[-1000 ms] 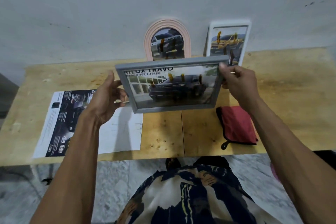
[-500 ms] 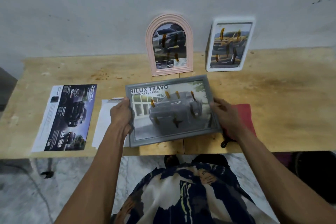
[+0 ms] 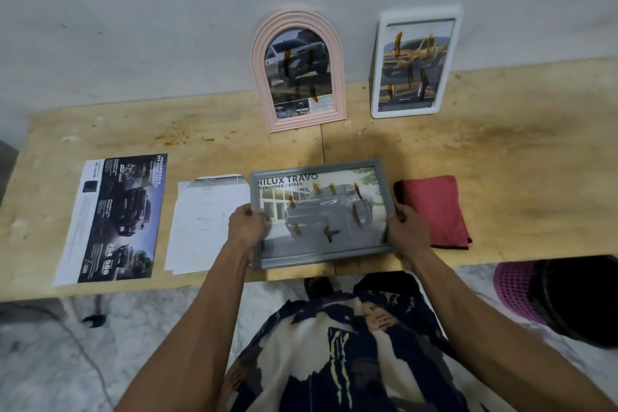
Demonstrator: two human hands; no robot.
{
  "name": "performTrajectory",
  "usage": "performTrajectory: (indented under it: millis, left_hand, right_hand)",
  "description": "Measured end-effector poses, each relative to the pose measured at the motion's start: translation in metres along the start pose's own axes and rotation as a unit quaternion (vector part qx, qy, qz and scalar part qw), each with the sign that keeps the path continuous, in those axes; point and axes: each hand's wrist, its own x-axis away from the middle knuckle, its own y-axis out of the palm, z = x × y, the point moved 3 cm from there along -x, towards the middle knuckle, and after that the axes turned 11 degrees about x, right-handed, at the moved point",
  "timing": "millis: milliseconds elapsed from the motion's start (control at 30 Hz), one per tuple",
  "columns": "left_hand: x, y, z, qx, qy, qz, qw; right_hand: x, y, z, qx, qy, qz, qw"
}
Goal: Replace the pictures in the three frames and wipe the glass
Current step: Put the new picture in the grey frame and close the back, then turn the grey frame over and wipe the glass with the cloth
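Note:
A grey frame (image 3: 321,264) with a car picture and brown smears on its glass lies flat near the table's front edge. My left hand (image 3: 245,227) grips its left side and my right hand (image 3: 406,231) grips its right side. A pink arched frame (image 3: 264,77) and a white frame (image 3: 444,53) lean against the wall at the back, both with smeared glass. A red cloth (image 3: 438,207) lies folded just right of the grey frame. A dark car print (image 3: 117,217) and a white sheet (image 3: 204,221) lie to the left.
The wooden table (image 3: 518,160) stands against a pale wall. On the floor at the right sit a purple basket (image 3: 515,291) and a black bucket (image 3: 582,301). My patterned shirt fills the bottom middle.
The grey frame has come down from upright in the air to lying flat on the table near the front edge, still held by both hands.

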Motion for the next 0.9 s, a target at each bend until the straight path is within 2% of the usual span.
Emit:
performTrajectory:
  millis: [167, 333, 467, 600, 667, 767, 833, 900]
  left_hand:
    - [0.0, 0.008, -0.003, -0.018, 0.002, -0.012, 1.0]
    - [0.002, 0.012, -0.003, -0.051, 0.013, -0.001, 0.999]
    - [0.008, 0.014, 0.002, -0.132, 0.048, 0.015, 0.99]
    - [0.007, 0.015, -0.004, -0.171, 0.081, 0.028, 0.982]
    - [0.008, 0.018, -0.007, -0.2, 0.093, 0.038, 0.975]
    - [0.01, 0.024, -0.008, -0.274, 0.105, 0.035, 0.956]
    - [0.01, 0.026, -0.009, -0.294, 0.106, 0.033, 0.949]
    - [0.009, 0.026, -0.009, -0.298, 0.106, 0.033, 0.948]
  right_hand:
    - [-0.001, -0.004, -0.007, 0.071, -0.045, 0.042, 0.996]
    - [-0.014, 0.001, 0.001, 0.136, -0.043, 0.062, 0.988]
    - [-0.015, 0.003, -0.001, 0.146, -0.061, 0.072, 0.985]
    - [-0.011, -0.003, -0.008, 0.15, -0.043, 0.062, 0.986]
    - [-0.007, -0.011, -0.014, 0.187, -0.025, 0.113, 0.976]
    - [-0.007, -0.027, -0.02, 0.286, 0.008, 0.192, 0.939]
    - [-0.014, -0.033, -0.013, 0.301, 0.052, 0.166, 0.937]
    - [-0.023, -0.034, -0.003, 0.295, 0.103, 0.099, 0.945]
